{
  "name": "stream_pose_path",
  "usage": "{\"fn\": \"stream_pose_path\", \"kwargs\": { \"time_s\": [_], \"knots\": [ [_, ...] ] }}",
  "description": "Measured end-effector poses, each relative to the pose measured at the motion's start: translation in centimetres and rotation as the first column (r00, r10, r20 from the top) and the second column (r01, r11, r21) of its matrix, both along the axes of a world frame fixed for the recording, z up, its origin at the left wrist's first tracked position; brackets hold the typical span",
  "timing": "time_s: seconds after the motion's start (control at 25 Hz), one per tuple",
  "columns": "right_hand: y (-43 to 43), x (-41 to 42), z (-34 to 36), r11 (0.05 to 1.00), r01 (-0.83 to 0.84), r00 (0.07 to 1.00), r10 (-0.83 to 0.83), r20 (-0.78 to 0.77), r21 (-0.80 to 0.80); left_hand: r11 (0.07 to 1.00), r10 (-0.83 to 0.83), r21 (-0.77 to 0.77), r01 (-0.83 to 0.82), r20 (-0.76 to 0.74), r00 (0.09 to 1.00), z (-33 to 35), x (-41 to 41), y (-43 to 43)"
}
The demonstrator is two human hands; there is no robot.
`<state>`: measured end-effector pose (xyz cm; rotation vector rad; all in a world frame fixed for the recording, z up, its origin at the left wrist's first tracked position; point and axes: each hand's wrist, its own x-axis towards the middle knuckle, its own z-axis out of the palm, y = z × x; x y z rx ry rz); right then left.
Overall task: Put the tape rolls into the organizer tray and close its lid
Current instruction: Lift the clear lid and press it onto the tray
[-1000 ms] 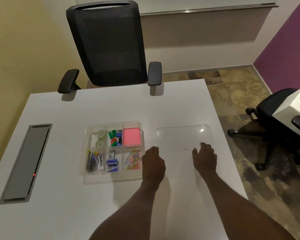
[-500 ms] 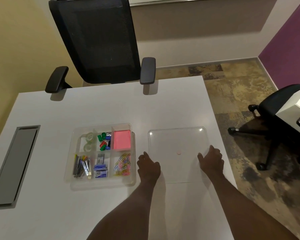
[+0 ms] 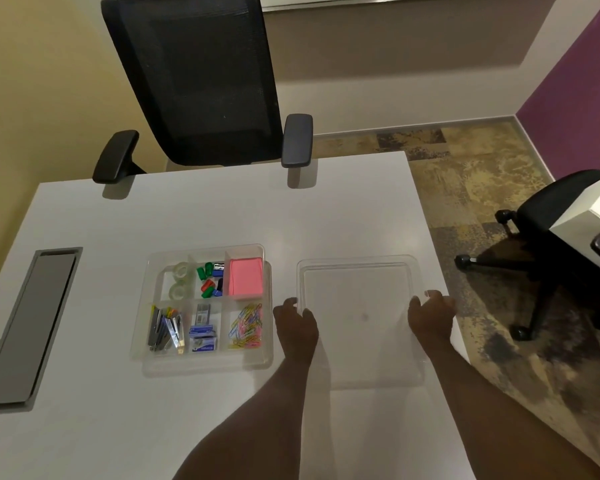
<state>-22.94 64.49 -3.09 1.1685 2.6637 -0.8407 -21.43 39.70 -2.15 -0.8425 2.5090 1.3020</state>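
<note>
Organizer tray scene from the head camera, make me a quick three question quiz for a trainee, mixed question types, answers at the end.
1. True or false: the tape rolls already lie in the organizer tray.
2. Which compartment holds the pink sticky notes? A far right, B near left, C near middle.
3. What do the left hand and right hand touch?

Key: 1 true, in the far left compartment. 2 A. 3 The clear lid, one hand at each side edge, flat on the table right of the tray.

Dim, warm light; soft shadows under the chair (image 3: 201, 81) armrests; wide-angle bending at edges; slightly soft throughout
</note>
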Motion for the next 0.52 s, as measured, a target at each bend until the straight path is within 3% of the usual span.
{"fn": "stream_pose_path", "kwargs": {
  "time_s": [0.16, 0.32, 0.52],
  "knots": [
    [-1.9, -1.6, 2.5, 0.994, 0.084, 0.984, -0.095, -0.154, -0.072, 0.994, 0.105, 0.014, -0.105, -0.255, 0.961, 3.2, -0.9, -0.4],
    [-5.5, -3.6, 5.5, 0.995, -0.084, 0.941, 0.063, -0.334, -0.048, 0.980, 0.194, 0.044, -0.193, -0.410, 0.891, 6.5, -2.3, -4.7],
    [-12.0, -5.5, 9.7, 0.969, -0.245, 0.805, 0.221, -0.551, 0.031, 0.952, 0.291, 0.074, -0.296, -0.512, 0.808, 10.3, -2.7, -13.5]
  ]
}}
